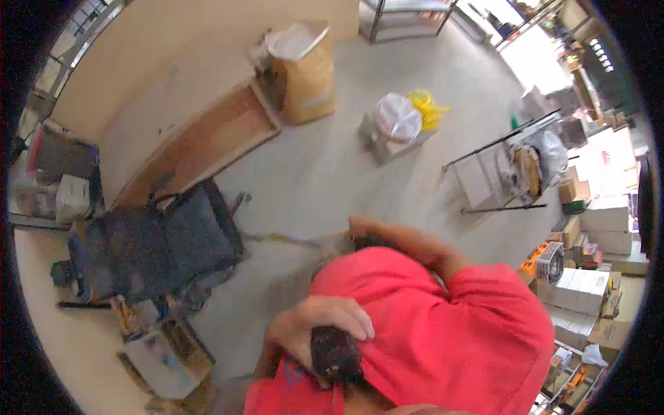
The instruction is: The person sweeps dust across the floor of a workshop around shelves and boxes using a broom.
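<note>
Close to my chest, my left hand [325,321] is closed round a dark, rounded thing [336,354] with a mottled surface, whose kind I cannot make out. Its fingers curve over the top against my red shirt [429,325]. Farther out, beyond the shirt front, my right hand [361,227] reaches forward and to the left. It is small and blurred, and its fingers do not show clearly. A thin yellowish strip [280,238] runs low from near that hand toward a dark padded chair-like thing [159,242] on the left.
A brown sack [304,79] stands by a long wooden panel [200,142] along the wall. Ahead, a box with a white bag [399,117] and a yellow bag [430,109] sits on the floor. A wire rack [505,169] and stacked cartons [584,290] line the right. Boxes [162,363] lie lower left.
</note>
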### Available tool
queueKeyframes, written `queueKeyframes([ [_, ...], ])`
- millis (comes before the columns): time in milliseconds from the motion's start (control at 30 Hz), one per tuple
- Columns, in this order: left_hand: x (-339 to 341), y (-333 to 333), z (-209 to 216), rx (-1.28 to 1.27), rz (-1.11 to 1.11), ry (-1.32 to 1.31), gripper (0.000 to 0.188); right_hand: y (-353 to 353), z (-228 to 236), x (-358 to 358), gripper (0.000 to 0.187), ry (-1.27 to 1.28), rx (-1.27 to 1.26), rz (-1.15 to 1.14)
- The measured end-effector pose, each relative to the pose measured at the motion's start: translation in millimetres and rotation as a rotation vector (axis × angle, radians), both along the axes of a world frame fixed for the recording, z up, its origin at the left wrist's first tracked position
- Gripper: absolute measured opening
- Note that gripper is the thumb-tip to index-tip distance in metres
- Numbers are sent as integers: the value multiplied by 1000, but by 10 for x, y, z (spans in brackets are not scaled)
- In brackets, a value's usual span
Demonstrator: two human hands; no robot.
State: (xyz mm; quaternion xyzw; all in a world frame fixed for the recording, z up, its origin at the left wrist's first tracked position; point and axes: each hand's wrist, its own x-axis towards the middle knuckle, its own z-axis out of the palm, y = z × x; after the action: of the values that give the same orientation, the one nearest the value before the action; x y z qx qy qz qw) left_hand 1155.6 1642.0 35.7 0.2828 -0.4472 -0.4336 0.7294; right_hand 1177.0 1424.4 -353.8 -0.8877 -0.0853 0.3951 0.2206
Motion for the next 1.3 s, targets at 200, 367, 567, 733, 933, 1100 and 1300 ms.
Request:
queueKeyframes([
  [200,526,-221,7,74,58,-11,72,-169,-435,592,15,-106,166,501],
  [367,1188,-635,-17,191,61,-1,75,-444,-939,1264,18,-147,-35,303],
  [567,2029,-1315,-47,301,230,118,86,-1715,-1014,2372,17,178,313,-682],
  [733,2738,-1817,38,328,227,65,88,-2960,-912,3265,19,570,313,-1337],
  [933,3238,-2084,79,388,385,87,91,-2660,-285,3644,19,176,230,-1142],
  [1100,3546,-2181,22,678,550,211,81,-2293,-317,3150,15,-39,1080,-1046],
  [1300,4245,-2350,-217,1046,717,158,41,-2701,-493,3736,16,178,763,-1219],
])
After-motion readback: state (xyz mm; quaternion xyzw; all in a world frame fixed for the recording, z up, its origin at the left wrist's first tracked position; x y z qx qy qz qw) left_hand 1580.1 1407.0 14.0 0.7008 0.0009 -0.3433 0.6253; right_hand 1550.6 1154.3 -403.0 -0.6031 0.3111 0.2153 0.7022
